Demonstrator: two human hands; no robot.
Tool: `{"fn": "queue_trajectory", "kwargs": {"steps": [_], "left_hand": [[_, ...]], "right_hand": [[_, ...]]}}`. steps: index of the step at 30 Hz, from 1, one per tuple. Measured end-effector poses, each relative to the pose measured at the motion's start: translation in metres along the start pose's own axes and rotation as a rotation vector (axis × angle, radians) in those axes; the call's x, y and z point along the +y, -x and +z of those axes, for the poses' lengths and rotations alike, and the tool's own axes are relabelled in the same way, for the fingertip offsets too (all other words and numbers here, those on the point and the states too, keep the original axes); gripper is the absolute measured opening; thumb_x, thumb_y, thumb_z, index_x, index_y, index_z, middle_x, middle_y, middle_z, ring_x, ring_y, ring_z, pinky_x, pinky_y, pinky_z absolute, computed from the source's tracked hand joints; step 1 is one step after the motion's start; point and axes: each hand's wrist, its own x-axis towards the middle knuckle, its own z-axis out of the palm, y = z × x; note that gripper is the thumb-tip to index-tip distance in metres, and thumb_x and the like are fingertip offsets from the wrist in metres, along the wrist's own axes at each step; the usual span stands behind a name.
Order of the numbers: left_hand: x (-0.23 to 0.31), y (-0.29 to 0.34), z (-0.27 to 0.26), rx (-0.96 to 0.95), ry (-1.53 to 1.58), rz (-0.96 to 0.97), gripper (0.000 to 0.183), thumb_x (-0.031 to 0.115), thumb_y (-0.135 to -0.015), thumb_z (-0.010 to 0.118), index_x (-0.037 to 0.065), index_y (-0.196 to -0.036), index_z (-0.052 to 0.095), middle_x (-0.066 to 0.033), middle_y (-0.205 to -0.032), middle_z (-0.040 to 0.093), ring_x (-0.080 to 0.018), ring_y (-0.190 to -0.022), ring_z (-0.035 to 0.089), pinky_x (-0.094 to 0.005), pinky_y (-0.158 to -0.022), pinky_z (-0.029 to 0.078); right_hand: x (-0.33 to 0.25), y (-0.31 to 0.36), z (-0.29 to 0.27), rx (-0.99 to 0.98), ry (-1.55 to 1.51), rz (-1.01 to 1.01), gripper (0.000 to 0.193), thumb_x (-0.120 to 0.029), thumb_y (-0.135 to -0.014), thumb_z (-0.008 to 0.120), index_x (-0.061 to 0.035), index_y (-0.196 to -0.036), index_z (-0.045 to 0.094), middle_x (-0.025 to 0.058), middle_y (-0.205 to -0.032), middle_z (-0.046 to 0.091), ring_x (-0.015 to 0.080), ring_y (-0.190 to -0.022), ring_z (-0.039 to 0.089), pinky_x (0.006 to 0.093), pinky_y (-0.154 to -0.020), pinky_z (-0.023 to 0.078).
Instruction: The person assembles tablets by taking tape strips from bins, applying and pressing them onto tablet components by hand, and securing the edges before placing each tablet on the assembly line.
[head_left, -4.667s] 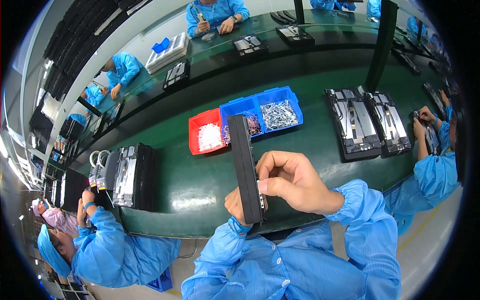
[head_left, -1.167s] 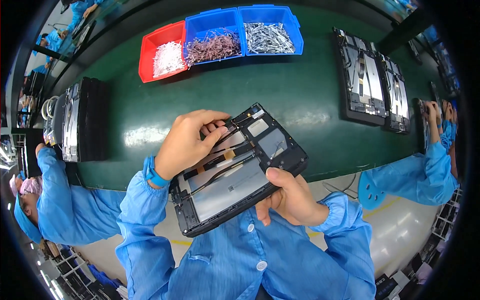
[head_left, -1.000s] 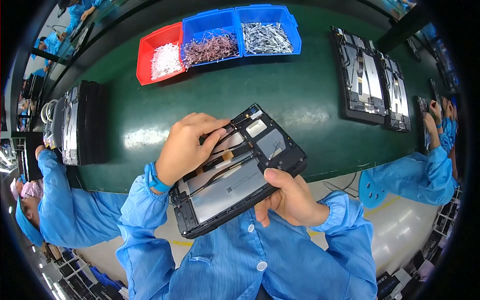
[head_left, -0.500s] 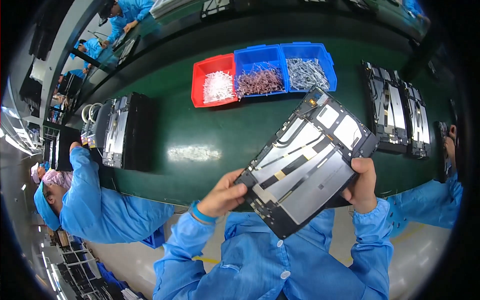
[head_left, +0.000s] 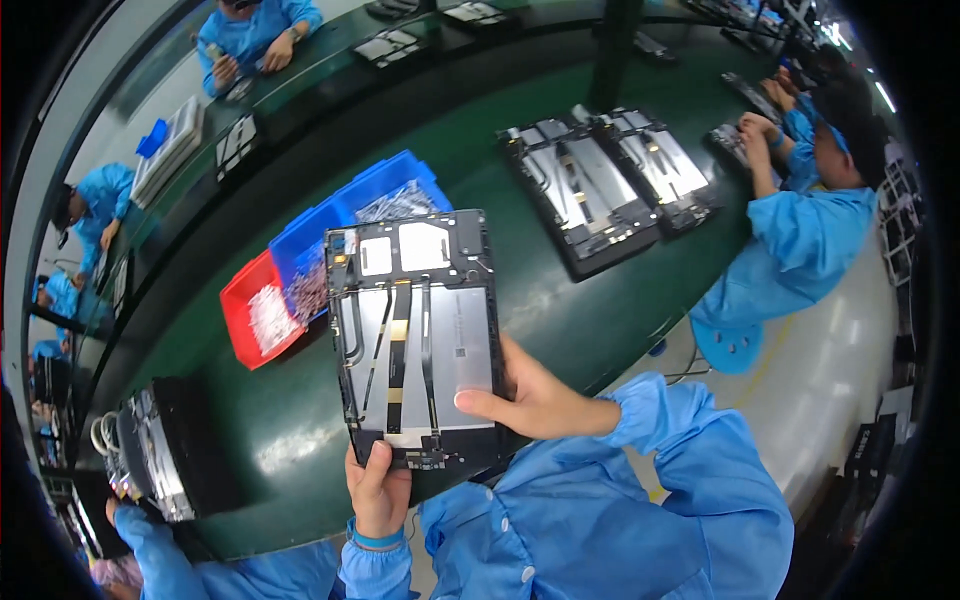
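Observation:
An opened tablet [head_left: 462, 325] is held up before me, its inner side facing me with a grey battery, dark ribbon cables and bright metal plates showing. My left hand [head_left: 378, 495] grips its bottom edge near the left corner, thumb on top. Lower on the right long edge, my right hand [head_left: 530, 392] is closed around it, with the thumb over the battery and the other fingers hidden behind. The tablet covers part of a blue bin [head_left: 415, 172] holding silvery small parts and another blue bin [head_left: 290, 250] with reddish-brown ones.
A red bin [head_left: 238, 305] of white small parts stands left of the blue bins on the green table [head_left: 545, 330]. Stacked opened tablets [head_left: 590, 195] lie at the right, and another stack [head_left: 160, 455] at the left. Co-workers sit on both sides and across.
My view has swung to the right. The tablet has turned from a slant to nearly upright. My left hand is now at its bottom edge, my right lower on its right edge.

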Motion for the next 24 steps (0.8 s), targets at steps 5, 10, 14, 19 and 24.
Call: {"fn": "queue_trajectory", "kwargs": {"steps": [5, 10, 14, 19, 24], "left_hand": [[-0.013, -0.013, 0.013, -0.039, 0.016, -0.04, 0.037, 0.012, -0.095, 0.06, -0.001, -0.127, 0.049, -0.0148, -0.123, 0.06, -0.0243, -0.112, 0.06, -0.0398, -0.099, 0.047], [-0.012, -0.006, 0.009, -0.06, -0.061, -0.11, 0.038, 0.012, -0.094, 0.061, -0.002, -0.127, 0.049, -0.0135, -0.122, 0.06, -0.0239, -0.111, 0.061, -0.0388, -0.098, 0.048], [-0.011, -0.005, 0.005, -0.058, -0.005, -0.06, 0.047, 0.009, -0.093, 0.061, -0.003, -0.135, 0.043, -0.0139, -0.128, 0.056, -0.0218, -0.115, 0.057, -0.0374, -0.1, 0.046], [0.042, 0.011, -0.055, 0.092, 0.054, 0.432, 0.042, 0.008, -0.09, 0.062, -0.002, -0.129, 0.048, -0.0117, -0.117, 0.061, -0.0217, -0.106, 0.06, -0.037, -0.093, 0.049], [0.168, 0.059, -0.125, 0.444, -0.097, 0.722, 0.028, 0.014, -0.091, 0.058, -0.002, -0.114, 0.059, -0.0121, -0.105, 0.067, -0.0236, -0.096, 0.065, -0.0402, -0.086, 0.053]], "right_hand": [[-0.012, 0.011, -0.011, 0.092, 0.027, -0.006, 0.056, -0.011, -0.096, 0.06, 0.0053, -0.138, 0.027, 0.0136, -0.133, 0.048, 0.0164, -0.124, 0.046, 0.0325, -0.104, 0.04], [-0.016, 0.005, -0.02, 0.058, 0.018, 0.066, 0.058, -0.009, -0.095, 0.061, 0.0026, -0.141, 0.029, 0.0121, -0.13, 0.052, 0.0156, -0.119, 0.051, 0.0319, -0.1, 0.043], [-0.021, 0.008, -0.032, -0.025, 0.227, 0.1, 0.058, -0.011, -0.091, 0.066, 0.0028, -0.139, 0.037, 0.0115, -0.111, 0.063, 0.0142, -0.095, 0.063, 0.0274, -0.077, 0.052], [-0.055, -0.002, -0.064, 0.22, 0.544, -0.153, 0.044, -0.024, -0.096, 0.057, 0.0016, -0.132, 0.051, 0.0084, -0.094, 0.063, 0.0104, -0.069, 0.06, 0.0211, -0.059, 0.046], [-0.071, -0.028, -0.167, 0.559, 0.95, -0.251, 0.033, -0.02, -0.098, 0.058, 0.0025, -0.122, 0.059, 0.0087, -0.102, 0.063, 0.0137, -0.088, 0.059, 0.026, -0.077, 0.046]]}}
